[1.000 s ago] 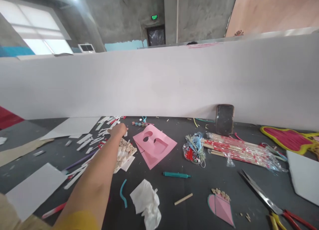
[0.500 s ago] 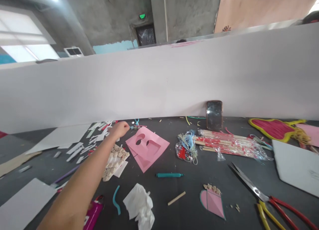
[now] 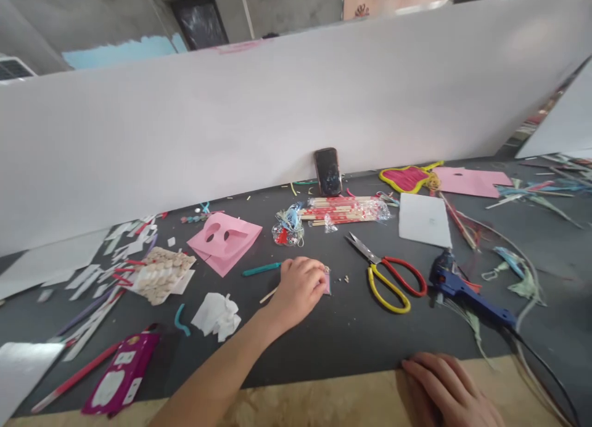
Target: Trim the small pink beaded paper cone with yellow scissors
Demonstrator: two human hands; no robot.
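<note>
Near the middle of the desk (image 3: pixel 342 347), the left hand (image 3: pixel 303 286) reaches down with its fingers bent over a small pink paper piece (image 3: pixel 328 284), covering most of it; whether they are clamped on it I cannot tell. A wooden stick (image 3: pixel 268 296) and a teal marker (image 3: pixel 260 269) lie just beside this hand, toward the desk's left edge. The right hand (image 3: pixel 453 391) is at the desk's near edge, fingers close together; its underside is hidden, so I cannot tell if it grips anything. Farther in from that edge lie scissors (image 3: pixel 377 260) with red and yellow handles and, to their right, a blue glue gun (image 3: pixel 467 296). A phone (image 3: pixel 328 171) leans upright along the far edge.
</note>
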